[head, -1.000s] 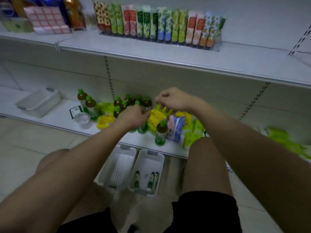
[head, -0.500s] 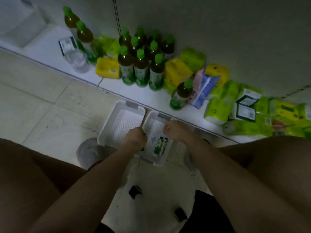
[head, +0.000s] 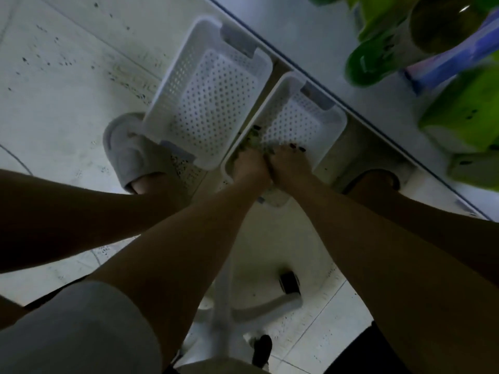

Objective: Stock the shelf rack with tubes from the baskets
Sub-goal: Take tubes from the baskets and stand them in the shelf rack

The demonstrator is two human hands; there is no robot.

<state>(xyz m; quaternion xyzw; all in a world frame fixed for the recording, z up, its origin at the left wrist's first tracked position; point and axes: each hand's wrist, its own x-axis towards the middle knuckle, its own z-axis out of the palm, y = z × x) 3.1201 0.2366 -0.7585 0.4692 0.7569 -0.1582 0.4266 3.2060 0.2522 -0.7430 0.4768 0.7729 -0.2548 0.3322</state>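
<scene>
My left hand [head: 249, 168] and right hand [head: 290, 167], touching, reach into the right-hand white perforated plastic basket [head: 333, 130] where the green tubes [head: 252, 139] lie (blurred, so whether my fingers grip them I cannot tell), beside an identical basket [head: 172, 85].

Dim, motion-blurred, wide-angle edge distortion

A grey slipper [head: 129, 155] stands on the speckled pale tiled floor [head: 59, 85]. Below it, a white chair base [head: 243, 309] spreads its legs, with two black casters [head: 289, 282] showing. At the upper right lie green packets [head: 464, 114], a blue-and-pink packet [head: 448, 63], and a dark bottle [head: 437, 25].
</scene>
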